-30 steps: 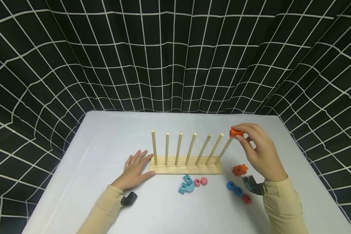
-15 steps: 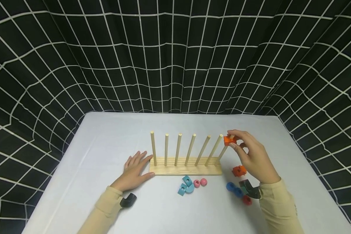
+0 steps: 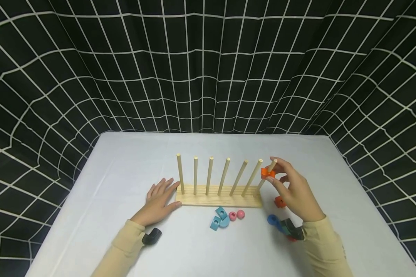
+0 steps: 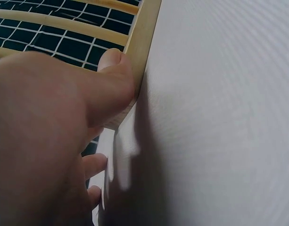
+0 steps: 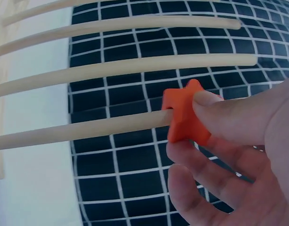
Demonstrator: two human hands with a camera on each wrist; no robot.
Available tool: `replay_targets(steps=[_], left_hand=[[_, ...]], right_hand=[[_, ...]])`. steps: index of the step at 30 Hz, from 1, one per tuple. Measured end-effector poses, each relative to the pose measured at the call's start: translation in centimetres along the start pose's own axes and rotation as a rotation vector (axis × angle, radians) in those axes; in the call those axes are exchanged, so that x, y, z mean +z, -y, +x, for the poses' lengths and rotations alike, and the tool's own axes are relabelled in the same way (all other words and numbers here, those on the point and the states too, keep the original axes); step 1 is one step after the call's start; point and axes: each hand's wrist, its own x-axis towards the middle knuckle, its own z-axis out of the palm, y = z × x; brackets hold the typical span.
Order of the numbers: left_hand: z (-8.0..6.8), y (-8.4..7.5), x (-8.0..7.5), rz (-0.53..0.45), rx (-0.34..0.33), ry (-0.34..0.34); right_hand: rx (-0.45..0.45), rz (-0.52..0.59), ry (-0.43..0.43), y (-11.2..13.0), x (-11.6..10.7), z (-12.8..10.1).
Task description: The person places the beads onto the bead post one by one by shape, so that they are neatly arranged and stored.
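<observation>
My right hand (image 3: 294, 192) pinches an orange star-shaped bead (image 3: 266, 174) between thumb and fingers. The bead is threaded on the rightmost wooden peg (image 3: 261, 185), whose tip sticks out above it in the head view. In the right wrist view the peg's shaft (image 5: 87, 130) enters the star's hole. My left hand (image 3: 157, 204) rests at the left end of the wooden base (image 3: 213, 200), fingers extended. Its thumb touches the front corner of the base in the left wrist view (image 4: 140, 42). The other upright pegs carry no beads.
Light blue beads (image 3: 215, 223) and two pink beads (image 3: 240, 214) lie in front of the base. To the right lie an orange-red piece (image 3: 279, 202) and blue beads (image 3: 272, 219), with a red one mostly hidden under the right wrist camera. White cloth (image 3: 190, 246) covers the table.
My right hand has moved left and down, bringing the orange star from the rightmost peg's tip to partway down its shaft. The left hand stays at the base's end.
</observation>
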Motion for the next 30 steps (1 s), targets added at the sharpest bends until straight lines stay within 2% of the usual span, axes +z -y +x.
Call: replay_targets(steps=[13, 18, 22, 30], left_hand=[[-0.1, 0.3, -0.1, 0.04, -0.014, 0.026], [-0.1, 0.2, -0.1, 0.032, -0.007, 0.022], [-0.1, 0.3, 0.1, 0.034, -0.008, 0.024], [0.0, 0.1, -0.1, 0.033, -0.004, 0.025]], right_hand=[[0.025, -0.005, 0.203, -3.6, 3.6, -1.3], [0.117, 0.007, 0.29, -4.8, 5.1, -2.0], [0.177, 0.009, 0.317, -5.2, 5.8, -2.4], [0.154, 0.002, 0.306, -5.5, 6.1, -2.5]])
